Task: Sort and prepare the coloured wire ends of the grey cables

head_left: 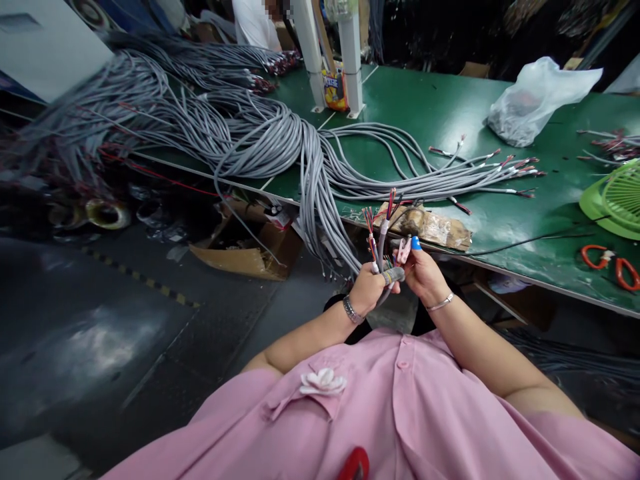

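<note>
Apparently, the left hand (367,288) is closed round grey cable ends (381,249), near side of the surface (430,100); rightward, the right hand (425,273) pinches a small pink piece (404,251). Fingering exposed wires (371,223) seems the step; next calls for steadiness.

Pale light glares off the dark grey floor (110,340) at lower left and glints on the glossy green tabletop (430,100) at upper right, below a murky background (450,37); wide-angle distortion stretches the pink cloth shirt (450,407) along the bottom edge, while thin grey cables (63,130) blur at far left.
</note>
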A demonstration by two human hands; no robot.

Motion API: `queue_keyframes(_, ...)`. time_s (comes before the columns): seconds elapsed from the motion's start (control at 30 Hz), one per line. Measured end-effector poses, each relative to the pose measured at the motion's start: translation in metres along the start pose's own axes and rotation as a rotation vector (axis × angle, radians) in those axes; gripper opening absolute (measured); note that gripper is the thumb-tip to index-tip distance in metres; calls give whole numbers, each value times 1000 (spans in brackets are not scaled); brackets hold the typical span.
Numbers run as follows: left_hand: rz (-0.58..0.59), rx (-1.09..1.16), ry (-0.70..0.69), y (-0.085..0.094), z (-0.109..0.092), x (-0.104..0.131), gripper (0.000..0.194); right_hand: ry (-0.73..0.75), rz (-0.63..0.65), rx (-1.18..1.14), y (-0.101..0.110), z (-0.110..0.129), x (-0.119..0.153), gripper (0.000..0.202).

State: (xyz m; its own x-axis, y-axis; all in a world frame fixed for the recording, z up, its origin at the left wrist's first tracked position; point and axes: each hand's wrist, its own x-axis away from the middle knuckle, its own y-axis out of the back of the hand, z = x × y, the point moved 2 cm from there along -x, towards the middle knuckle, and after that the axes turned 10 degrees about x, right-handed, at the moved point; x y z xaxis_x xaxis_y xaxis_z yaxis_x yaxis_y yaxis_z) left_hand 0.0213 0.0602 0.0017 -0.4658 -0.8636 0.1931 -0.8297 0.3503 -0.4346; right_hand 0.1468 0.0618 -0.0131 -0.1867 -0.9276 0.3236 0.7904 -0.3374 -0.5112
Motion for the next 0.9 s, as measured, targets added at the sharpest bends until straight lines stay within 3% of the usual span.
queue_keyframes(0.2,14,17,17,-1,-4,2,37,-57,-9,-34,1,-1,2,42)
queue_keyframes(0.37,23,-34,26,4,-7,11,37,-152,64,-36,8,-4,4,53)
queue_keyframes(0.7,25,-122,20,23,-6,27,38,-208,71,-3,26,-14,7,41)
queue_keyframes(0.9,91,15,83,27,-1,27,33,-193,10,214,34,-17,18,36)
